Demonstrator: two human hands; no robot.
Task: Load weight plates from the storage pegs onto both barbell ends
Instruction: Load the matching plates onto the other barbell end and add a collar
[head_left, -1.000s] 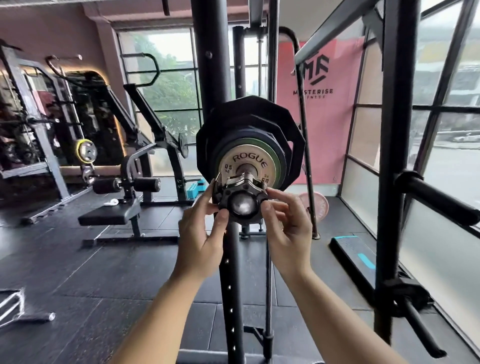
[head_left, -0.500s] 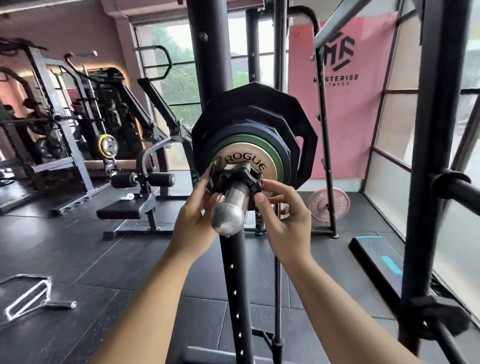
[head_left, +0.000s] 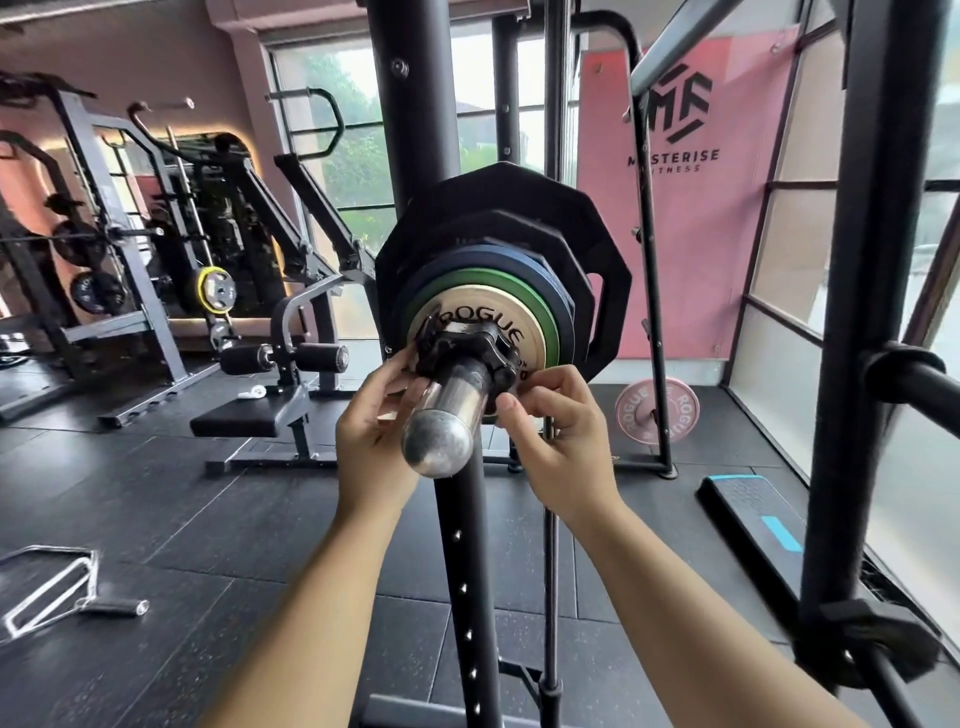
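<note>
The chrome barbell sleeve (head_left: 441, 426) points toward me at centre. On it sit a large black plate (head_left: 561, 218), a blue plate (head_left: 467, 260), a green plate (head_left: 524, 296) and a small tan ROGUE plate (head_left: 519, 322). A black barbell collar (head_left: 462, 348) is pressed against the tan plate. My left hand (head_left: 374, 431) grips the collar's left side and my right hand (head_left: 550, 431) pinches its right side, both below the sleeve.
A black rack upright (head_left: 467, 571) stands right behind the sleeve. A pink ROGUE plate (head_left: 657, 410) leans on a stand at right. Storage pegs (head_left: 914, 374) jut from the right post. A bench machine (head_left: 270, 410) and a metal handle (head_left: 57, 587) are left.
The collar slid from the sleeve's tip inward until it meets the tan plate; both hands went with it. My view moved closer and slightly left.
</note>
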